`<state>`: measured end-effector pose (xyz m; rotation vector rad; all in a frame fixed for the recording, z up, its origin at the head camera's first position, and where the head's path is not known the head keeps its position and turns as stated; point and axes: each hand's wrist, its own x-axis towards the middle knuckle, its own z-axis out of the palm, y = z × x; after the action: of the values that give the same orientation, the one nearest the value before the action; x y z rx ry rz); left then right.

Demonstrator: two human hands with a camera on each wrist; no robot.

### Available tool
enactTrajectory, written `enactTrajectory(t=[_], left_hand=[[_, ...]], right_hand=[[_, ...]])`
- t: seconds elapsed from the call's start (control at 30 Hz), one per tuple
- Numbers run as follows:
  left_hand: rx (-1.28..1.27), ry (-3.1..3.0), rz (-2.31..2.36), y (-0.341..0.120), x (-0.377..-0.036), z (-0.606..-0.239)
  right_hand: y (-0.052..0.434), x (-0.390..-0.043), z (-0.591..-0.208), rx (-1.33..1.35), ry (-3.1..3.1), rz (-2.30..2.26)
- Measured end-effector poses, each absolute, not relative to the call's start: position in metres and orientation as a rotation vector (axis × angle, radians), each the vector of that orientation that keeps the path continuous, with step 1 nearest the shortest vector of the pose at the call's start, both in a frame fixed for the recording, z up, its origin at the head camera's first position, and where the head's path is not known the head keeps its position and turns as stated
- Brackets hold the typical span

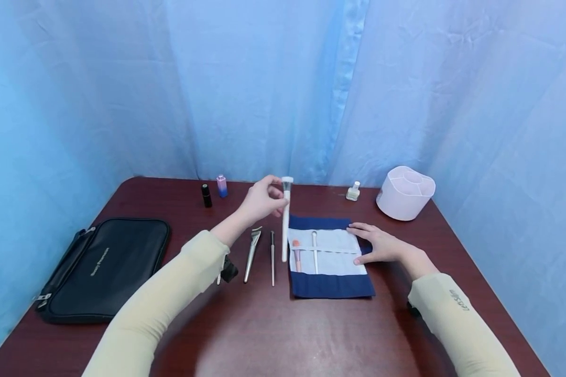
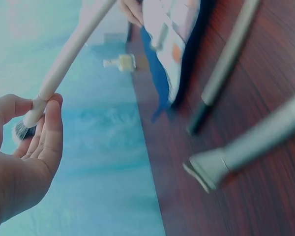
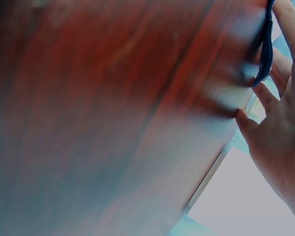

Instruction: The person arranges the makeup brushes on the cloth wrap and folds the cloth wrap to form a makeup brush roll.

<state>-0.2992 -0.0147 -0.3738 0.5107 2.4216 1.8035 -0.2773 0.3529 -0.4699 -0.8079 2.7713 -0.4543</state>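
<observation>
My left hand (image 1: 264, 200) pinches a white-handled makeup brush (image 1: 285, 230) between thumb and fingers, close to its bristles. The brush hangs handle-down at the left edge of a blue and white fabric brush roll (image 1: 332, 286). Fingers spread, my right hand (image 1: 382, 246) rests at the roll's right edge. A brush with a peach head (image 1: 296, 251) and a slim white brush (image 1: 315, 254) sit in the roll's pockets. Left of the roll lie a thin dark-tipped brush (image 1: 272, 259) and a silvery angled brush (image 1: 252, 256). Another pale tip is mostly hidden under my left wrist.
A black zippered case (image 1: 118, 267) lies at the left. A black lipstick tube (image 1: 206, 196) and a pink-blue tube (image 1: 222, 186) stand at the back. Back right are a small bottle (image 1: 353, 191) and a white container (image 1: 403, 201). Blue curtains surround the table.
</observation>
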Motion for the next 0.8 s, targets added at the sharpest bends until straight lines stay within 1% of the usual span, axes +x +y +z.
enactTrajectory(t=[0.2, 0.37, 0.6, 0.8], left_hand=[[0.584, 2.312, 1.922, 0.019, -0.306, -0.375], [0.621, 2.224, 2.001, 0.038, -0.311, -0.381], [0.629, 2.204, 2.002, 0.055, -0.321, -0.39], [0.635, 2.255, 1.979, 0.062, -0.327, -0.4]], right_hand=[[0.353, -0.275, -0.471, -0.818, 2.782, -0.437], [0.349, -0.277, -0.47, -0.817, 2.801, -0.386], [0.346, -0.279, -0.469, -0.795, 2.792, -0.335], [0.348, -0.277, -0.465, -0.824, 2.756, -0.424]])
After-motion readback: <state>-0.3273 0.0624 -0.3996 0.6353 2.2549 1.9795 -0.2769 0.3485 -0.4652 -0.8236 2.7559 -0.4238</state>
